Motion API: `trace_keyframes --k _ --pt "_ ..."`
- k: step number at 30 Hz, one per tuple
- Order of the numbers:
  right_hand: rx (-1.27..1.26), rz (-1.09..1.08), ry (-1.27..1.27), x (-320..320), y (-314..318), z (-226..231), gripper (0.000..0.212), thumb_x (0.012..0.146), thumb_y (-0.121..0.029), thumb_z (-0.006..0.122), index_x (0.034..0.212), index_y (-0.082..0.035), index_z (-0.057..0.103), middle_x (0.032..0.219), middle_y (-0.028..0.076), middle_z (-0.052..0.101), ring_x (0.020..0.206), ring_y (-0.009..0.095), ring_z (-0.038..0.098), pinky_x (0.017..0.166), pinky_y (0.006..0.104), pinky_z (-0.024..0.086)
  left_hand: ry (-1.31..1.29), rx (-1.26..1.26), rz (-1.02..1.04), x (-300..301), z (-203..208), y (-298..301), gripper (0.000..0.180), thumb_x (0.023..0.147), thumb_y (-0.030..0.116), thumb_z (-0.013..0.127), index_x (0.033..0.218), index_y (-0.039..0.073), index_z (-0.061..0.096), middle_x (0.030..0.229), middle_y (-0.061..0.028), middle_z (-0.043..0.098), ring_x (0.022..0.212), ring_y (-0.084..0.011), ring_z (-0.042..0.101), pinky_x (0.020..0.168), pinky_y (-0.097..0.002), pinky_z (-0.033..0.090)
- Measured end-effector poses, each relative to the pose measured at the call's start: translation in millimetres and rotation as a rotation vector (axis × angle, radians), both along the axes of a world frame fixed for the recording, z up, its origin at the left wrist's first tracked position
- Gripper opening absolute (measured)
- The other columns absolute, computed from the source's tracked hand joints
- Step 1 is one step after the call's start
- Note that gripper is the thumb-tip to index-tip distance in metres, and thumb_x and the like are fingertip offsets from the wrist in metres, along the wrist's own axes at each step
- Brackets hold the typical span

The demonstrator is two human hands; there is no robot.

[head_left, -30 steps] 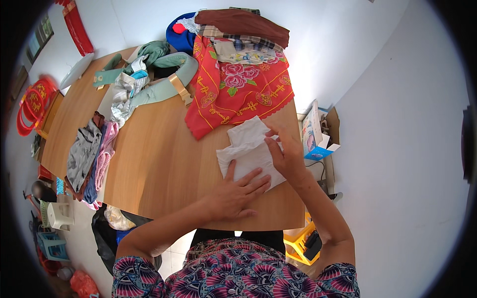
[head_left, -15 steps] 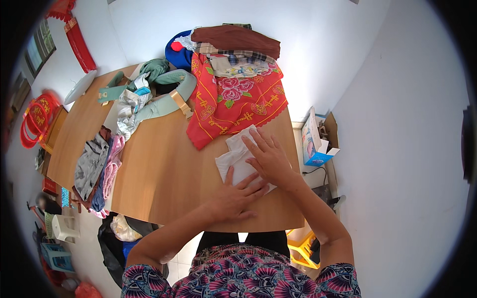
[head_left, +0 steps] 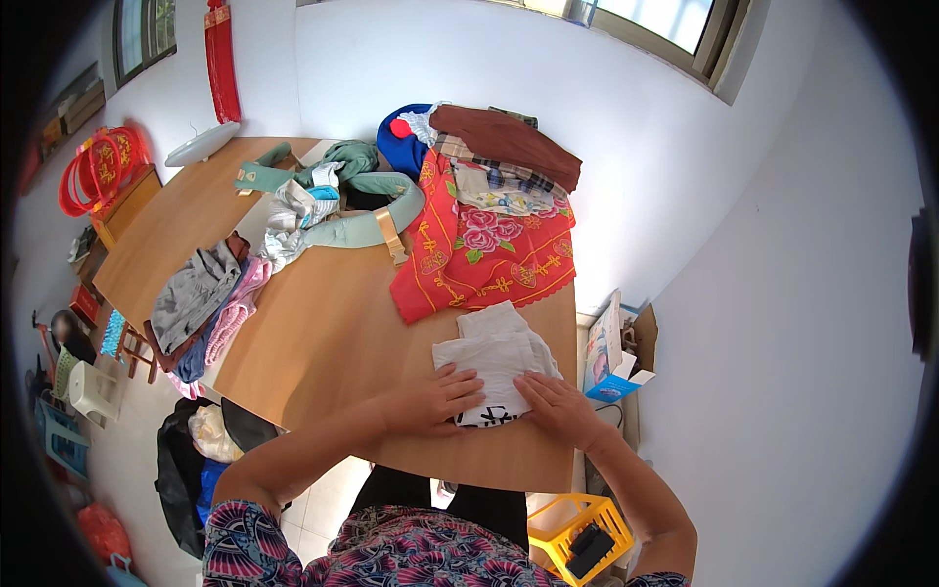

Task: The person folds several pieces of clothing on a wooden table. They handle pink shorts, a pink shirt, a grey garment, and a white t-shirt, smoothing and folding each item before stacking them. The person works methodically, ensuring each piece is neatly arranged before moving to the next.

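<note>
A folded white shirt-like garment [head_left: 497,354] with dark printing near its lower edge lies on the wooden table [head_left: 323,338] in front of me. My left hand [head_left: 430,399] rests along its left edge, fingers stretched out over the cloth. Against the lower right edge lies my right hand [head_left: 558,403], fingers extended on the fabric. Neither hand shows a grip on the cloth. Just beyond the garment spreads a red floral cloth [head_left: 499,256], with folded clothes including a brown one [head_left: 509,142] on top.
At the left lie grey folded clothes [head_left: 196,292] and pink ones [head_left: 238,303]. A pale green padded carrier [head_left: 357,227] sits farther back. An open box [head_left: 616,357] stands right of the table; a yellow basket [head_left: 587,528] is below its front edge.
My hands have parted from the middle of the white garment to its two sides. The garment now looks more compactly folded, with dark printing visible. The view has tilted up.
</note>
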State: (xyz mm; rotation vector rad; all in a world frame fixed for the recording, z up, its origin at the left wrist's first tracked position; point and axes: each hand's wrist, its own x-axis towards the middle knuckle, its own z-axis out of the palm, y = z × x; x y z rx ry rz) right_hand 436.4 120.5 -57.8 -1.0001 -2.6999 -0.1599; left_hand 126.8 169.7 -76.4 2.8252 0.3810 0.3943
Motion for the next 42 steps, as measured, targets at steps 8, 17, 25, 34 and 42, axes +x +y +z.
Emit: trace_keyframes --k 8,17,25,34,42 --pt "-0.027 0.066 0.046 -17 18 29 0.06 0.08 -0.025 0.072 0.134 -0.008 0.053 0.116 0.01 0.061 0.107 0.028 0.058 0.091 0.0392 0.049 -0.2 0.13 0.07 1 6 5 0.04 0.081 0.016 0.068 0.116 0.003 0.057 0.117 -0.0155 0.062 0.117 -0.0321 0.058 0.099 -0.0464 0.045" --pt "-0.332 -0.105 0.515 -1 80 87 0.039 0.079 0.006 0.058 0.116 -0.003 0.063 0.093 0.011 0.066 0.084 0.025 0.064 0.075 0.0333 0.051 -0.342 -0.649 0.353 0 126 87 0.011 0.091 0.006 0.056 0.1 0.005 0.062 0.081 -0.0107 0.066 0.072 -0.0284 0.065 0.064 -0.0382 0.05" --pt "-0.233 -0.277 0.593 5 275 225 0.02 0.093 0.003 0.054 0.11 -0.001 0.064 0.085 0.002 0.066 0.075 0.008 0.052 0.073 0.0229 0.046 -0.688 -1.01 0.413 31 222 298 0.033 0.094 0.001 0.05 0.124 -0.001 0.061 0.101 -0.0061 0.059 0.068 -0.015 0.061 0.061 -0.0295 0.061" --pt "0.287 -0.359 0.363 -10 450 176 0.042 0.09 0.0 0.055 0.13 -0.013 0.059 0.127 0.017 0.062 0.118 0.035 0.057 0.099 0.0399 0.047 -0.743 -0.32 0.638 22 205 437 0.027 0.092 0.004 0.056 0.114 0.004 0.071 0.101 -0.0126 0.072 0.088 -0.0187 0.066 0.081 -0.0295 0.053" --pt "0.303 -0.334 0.298 -15 412 70 0.051 0.09 -0.005 0.059 0.14 -0.011 0.049 0.146 0.016 0.047 0.14 0.037 0.036 0.111 0.0469 0.034 -0.409 -0.098 0.668 -34 108 352 0.028 0.088 0.005 0.066 0.115 0.0 0.067 0.133 -0.0188 0.057 0.122 -0.0322 0.057 0.104 -0.0379 0.044"
